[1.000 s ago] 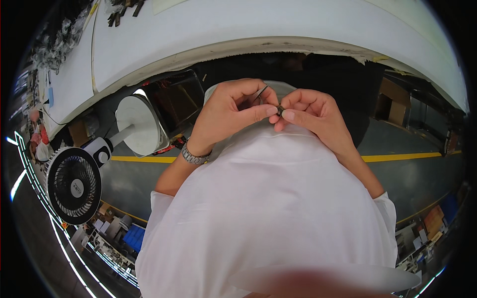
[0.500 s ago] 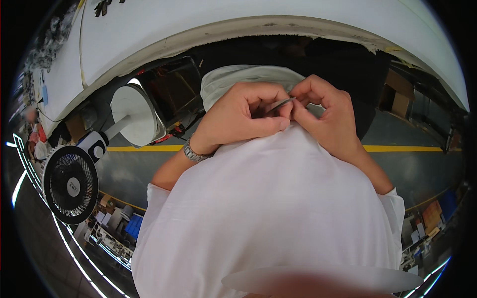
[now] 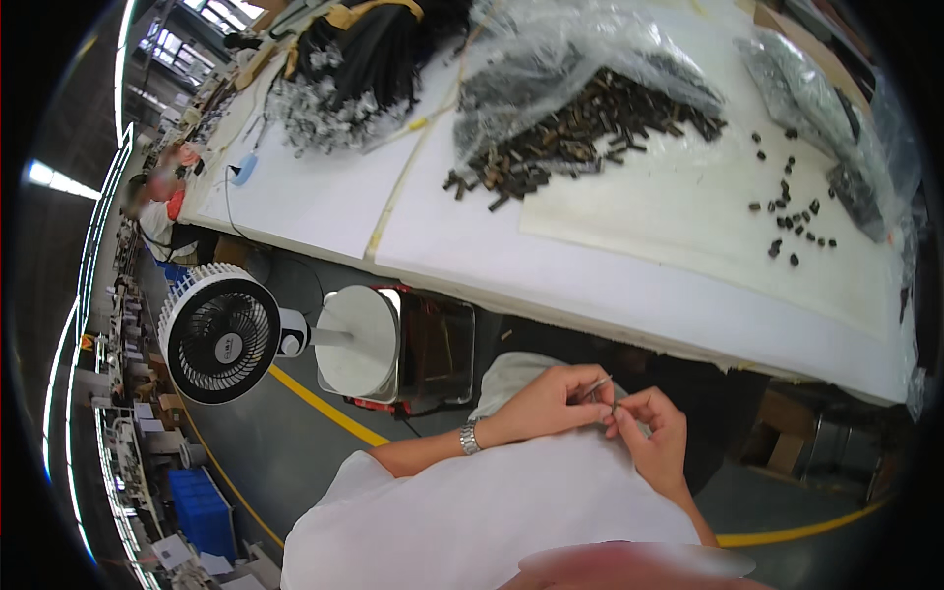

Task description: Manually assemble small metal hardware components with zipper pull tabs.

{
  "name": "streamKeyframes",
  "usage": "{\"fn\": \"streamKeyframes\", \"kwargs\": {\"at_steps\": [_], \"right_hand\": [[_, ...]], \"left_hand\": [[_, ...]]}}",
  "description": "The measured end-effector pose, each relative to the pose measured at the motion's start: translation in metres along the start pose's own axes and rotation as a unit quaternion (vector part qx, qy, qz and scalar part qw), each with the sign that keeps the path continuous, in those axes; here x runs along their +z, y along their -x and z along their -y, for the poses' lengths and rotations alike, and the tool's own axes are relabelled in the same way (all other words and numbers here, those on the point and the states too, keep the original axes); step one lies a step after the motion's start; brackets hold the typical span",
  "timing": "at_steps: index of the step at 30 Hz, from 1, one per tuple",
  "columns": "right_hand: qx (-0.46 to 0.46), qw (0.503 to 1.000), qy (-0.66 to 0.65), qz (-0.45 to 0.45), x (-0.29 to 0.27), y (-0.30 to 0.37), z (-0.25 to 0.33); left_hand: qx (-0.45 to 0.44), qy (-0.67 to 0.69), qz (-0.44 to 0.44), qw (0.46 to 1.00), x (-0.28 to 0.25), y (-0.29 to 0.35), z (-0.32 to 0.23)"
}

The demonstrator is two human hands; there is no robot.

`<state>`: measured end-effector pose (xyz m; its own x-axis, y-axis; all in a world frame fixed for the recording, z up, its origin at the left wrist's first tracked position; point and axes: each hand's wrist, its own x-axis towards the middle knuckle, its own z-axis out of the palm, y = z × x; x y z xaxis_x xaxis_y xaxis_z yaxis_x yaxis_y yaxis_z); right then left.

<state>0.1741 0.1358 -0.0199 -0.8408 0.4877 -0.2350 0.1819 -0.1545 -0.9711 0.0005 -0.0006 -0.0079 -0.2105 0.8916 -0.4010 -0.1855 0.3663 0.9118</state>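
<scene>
Both my hands are close together over my lap, fingertips nearly meeting. My left hand (image 3: 544, 405), with a metal-band watch (image 3: 469, 437) at its wrist, is closed around a thin, pointed metal tool (image 3: 599, 384); most of the tool is hidden by the fingers. My right hand (image 3: 657, 439) pinches a small dark brownish piece (image 3: 616, 406) at the left fingertips. That piece is too small for me to tell its kind. On the white table (image 3: 442, 241) ahead lies a heap of short dark brown tubes (image 3: 590, 123), spilling from a clear plastic bag (image 3: 511, 84).
Small black pieces (image 3: 795, 259) lie scattered at the table's right, beside another plastic bag (image 3: 801, 93). Black strips (image 3: 383, 49) with clear-wrapped ends are piled at the far left. A fan (image 3: 224, 339) stands left of me. Further left, a person (image 3: 157, 211) sits at the table.
My view has tilted up and turned, bringing the tabletop and its heaps into sight. My hands appear lower and farther right, still together with the thin metal tool in the left.
</scene>
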Motion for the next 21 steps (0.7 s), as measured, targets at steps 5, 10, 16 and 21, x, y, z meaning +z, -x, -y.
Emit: {"fn": "streamKeyframes", "kwargs": {"at_steps": [5,10,16,21], "right_hand": [[-0.022,0.999,-0.044,0.000,0.005,0.000,-0.002],[-0.028,1.000,0.012,0.003,0.003,0.001,-0.001],[0.015,0.999,-0.013,0.047,0.000,0.003,0.001],[0.012,0.998,-0.023,0.052,-0.001,0.009,0.001]], "left_hand": [[0.081,-0.068,-0.030,0.994,0.002,0.002,0.003],[0.114,-0.124,-0.031,0.985,0.003,0.001,-0.001],[0.043,0.002,0.071,0.997,-0.006,-0.007,0.010],[0.000,0.062,0.126,0.990,-0.010,-0.005,0.014]]}}
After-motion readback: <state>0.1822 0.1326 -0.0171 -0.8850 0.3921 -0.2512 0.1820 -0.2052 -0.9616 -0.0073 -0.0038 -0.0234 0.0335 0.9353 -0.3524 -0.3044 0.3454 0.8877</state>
